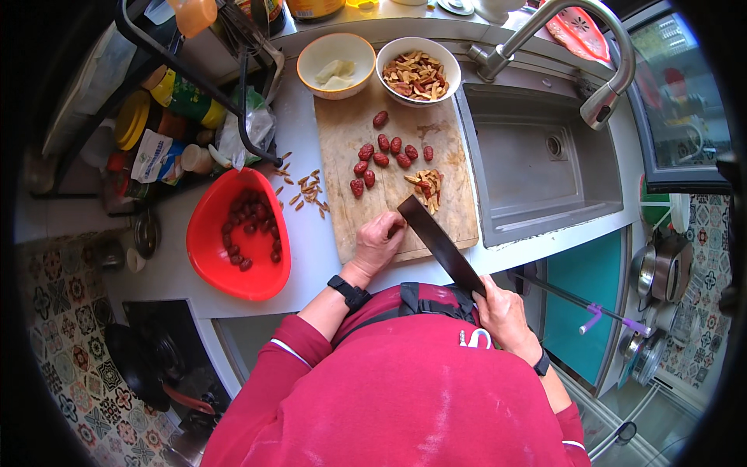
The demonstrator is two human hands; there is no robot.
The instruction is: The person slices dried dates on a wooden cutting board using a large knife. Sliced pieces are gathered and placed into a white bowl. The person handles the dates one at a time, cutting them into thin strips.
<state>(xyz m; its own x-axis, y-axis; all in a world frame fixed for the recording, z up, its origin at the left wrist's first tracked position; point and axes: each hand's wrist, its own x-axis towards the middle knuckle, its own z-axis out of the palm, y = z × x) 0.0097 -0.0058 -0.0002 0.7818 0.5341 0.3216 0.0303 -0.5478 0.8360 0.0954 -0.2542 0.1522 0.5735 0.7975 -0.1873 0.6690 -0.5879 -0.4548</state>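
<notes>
My right hand [503,309] grips the handle end of a dark-bladed kitchen knife [440,244], whose blade reaches over the near edge of a wooden cutting board [344,225]. Beside the blade tip, my left hand [379,236] rests at the board with its fingers curled; whether something small is pinched in them is hidden. Several whole red dates [381,159] lie on the board, with a small pile of sliced dates [429,185] right of them. At the back, one white bowl [449,76] holds sliced dates, and an orange-rimmed bowl [304,73] holds pale pieces.
Left of the board stands a red plastic basin [204,251] with whole dates. Date pits [309,190] lie scattered between basin and board. A steel sink [525,175] with a faucet [525,35] is at the right. A black rack [192,87] with jars and bags fills the back left.
</notes>
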